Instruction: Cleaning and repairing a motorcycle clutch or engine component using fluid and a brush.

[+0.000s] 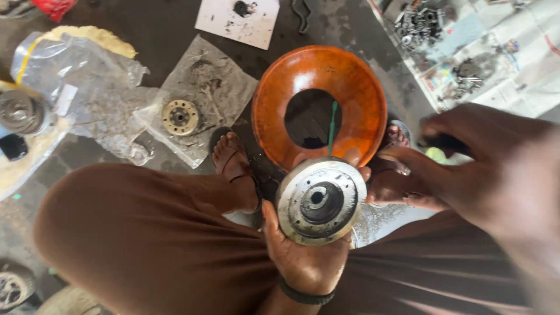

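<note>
Your left hand [303, 256] sits at lower centre of the frame, palm up, fingers wrapped around the rim of a round metal disc [321, 200] with a dark central hub; the disc faces you, just below the orange bowl-shaped ring [319, 105] lying on the floor. Judge the disc as heavy, rigid and possibly greasy: support it from beneath with the palm and grip the outer rim, not the hub. Your right hand [466, 169] enters from the right of the frame, blurred, fingers curled narrowly around a dark tool handle [446, 143], with fingertips just beside the disc's right edge. A thin green rod [332, 128] stands above the disc. A smaller geared part [180, 116] rests on plastic sheeting at left of centre.
</note>
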